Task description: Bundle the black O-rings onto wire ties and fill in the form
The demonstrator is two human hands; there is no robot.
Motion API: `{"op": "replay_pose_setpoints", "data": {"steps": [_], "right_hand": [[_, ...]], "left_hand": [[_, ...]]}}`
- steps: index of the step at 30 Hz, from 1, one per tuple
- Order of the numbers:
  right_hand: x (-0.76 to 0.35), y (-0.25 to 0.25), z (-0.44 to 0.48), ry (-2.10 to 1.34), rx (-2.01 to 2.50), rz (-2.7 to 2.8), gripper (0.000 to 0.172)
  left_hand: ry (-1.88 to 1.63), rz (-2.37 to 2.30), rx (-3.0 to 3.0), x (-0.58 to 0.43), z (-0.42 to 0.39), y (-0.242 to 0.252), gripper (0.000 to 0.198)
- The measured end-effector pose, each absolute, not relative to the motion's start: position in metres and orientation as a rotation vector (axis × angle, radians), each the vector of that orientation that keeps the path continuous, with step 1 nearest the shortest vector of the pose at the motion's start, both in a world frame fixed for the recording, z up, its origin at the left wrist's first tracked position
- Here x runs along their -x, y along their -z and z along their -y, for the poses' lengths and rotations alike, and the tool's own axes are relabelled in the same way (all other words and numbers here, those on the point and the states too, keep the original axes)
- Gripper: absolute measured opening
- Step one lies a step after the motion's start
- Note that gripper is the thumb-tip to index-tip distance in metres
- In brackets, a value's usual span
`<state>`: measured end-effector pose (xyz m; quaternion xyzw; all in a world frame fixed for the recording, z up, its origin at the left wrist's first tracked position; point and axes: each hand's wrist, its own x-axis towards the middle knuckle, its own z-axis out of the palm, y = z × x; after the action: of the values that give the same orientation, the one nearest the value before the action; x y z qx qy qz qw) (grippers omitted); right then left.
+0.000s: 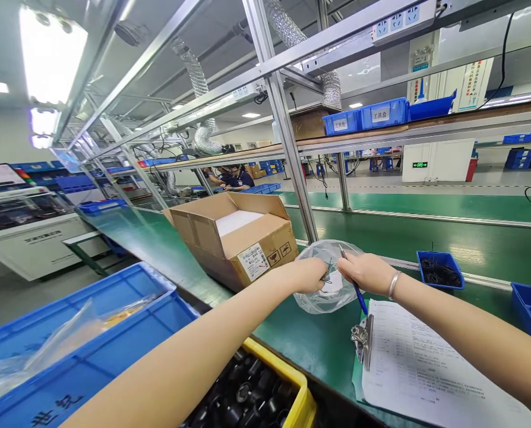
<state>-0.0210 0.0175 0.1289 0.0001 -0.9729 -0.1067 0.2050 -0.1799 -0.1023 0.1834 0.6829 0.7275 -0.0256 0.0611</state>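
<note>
My left hand is closed at the mouth of a clear plastic bag, with thin dark wires sticking out at its fingertips. A white slip shows inside the bag. Just to the right, my right hand grips a blue pen, its blue end pointing down toward a clipboard. Printed sheets lie under the metal clip, below my right forearm. The fingertips of both hands are partly hidden.
An opened cardboard box stands left of the bag. In front are a yellow crate of black parts and a blue bin with plastic bags. Blue trays of black cables sit at right. A metal post rises behind.
</note>
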Motion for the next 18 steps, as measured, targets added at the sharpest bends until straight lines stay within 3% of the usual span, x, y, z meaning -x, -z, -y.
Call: {"op": "replay_pose_setpoints", "data": {"steps": [5, 11, 14, 18], "right_hand": [[0.020, -0.117, -0.026, 0.264, -0.130, 2.697, 0.011], [-0.002, -0.111, -0.030, 0.149, -0.266, 2.688, 0.021], [-0.029, -0.093, -0.031, 0.049, -0.139, 2.700, 0.021], [-0.077, -0.042, -0.037, 0.001, 0.147, 2.751, 0.016]], "left_hand": [[-0.214, -2.085, -2.007, 0.179, 0.110, -0.203, 0.015], [-0.655, -1.924, -1.808, 0.173, 0.132, -0.199, 0.035], [-0.906, -1.852, -1.729, 0.160, 0.151, -0.197, 0.039], [-1.493, -1.679, -1.433, 0.124, 0.182, -0.185, 0.034]]}}
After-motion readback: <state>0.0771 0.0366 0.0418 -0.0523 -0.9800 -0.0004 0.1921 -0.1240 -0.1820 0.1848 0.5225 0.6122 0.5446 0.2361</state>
